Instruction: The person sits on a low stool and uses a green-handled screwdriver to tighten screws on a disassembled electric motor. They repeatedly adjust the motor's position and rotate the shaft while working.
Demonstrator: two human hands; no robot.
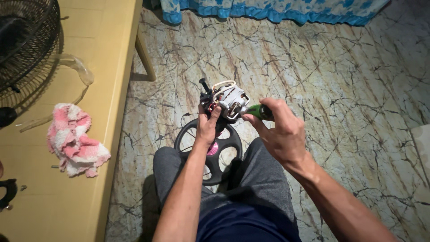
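Note:
My left hand (207, 127) grips a small fan motor (229, 100) with a silver casing, coloured wires and a black shaft sticking up, held above my knees. My right hand (281, 133) is closed around a green-and-black screwdriver handle (259, 111) whose tip points into the motor's right side. Below the motor, a black round fan housing (224, 145) with spokes and a pink centre rests against my grey-trousered legs.
A yellow wooden table (85, 148) fills the left side, bearing a pink-and-white cloth (75, 140), a black fan grille (22, 42) and a clear plastic piece (78, 67). The floor (340, 94) is marbled tile. A blue patterned fabric (277, 10) hangs at the top.

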